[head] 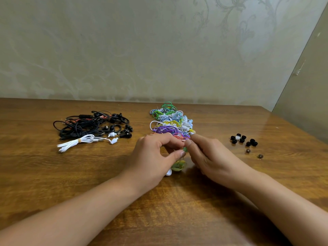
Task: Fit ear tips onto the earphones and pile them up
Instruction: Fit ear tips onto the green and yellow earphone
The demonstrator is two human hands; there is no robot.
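— Green earbud [185, 149], pinched between left hand [156, 157] and right hand [211, 157] above the table [230, 201] — how will it handle?

— Light, small, slippery; its cord [178, 166] dangles limp. Hold the hard shell. Soft ear tips [244, 140] wait to the right.

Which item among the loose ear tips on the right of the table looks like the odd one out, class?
In the cluster of ear tips, one white tip sits among black ones. Two greyish tips lie apart, nearer the person. Nothing looks spilled or damaged.
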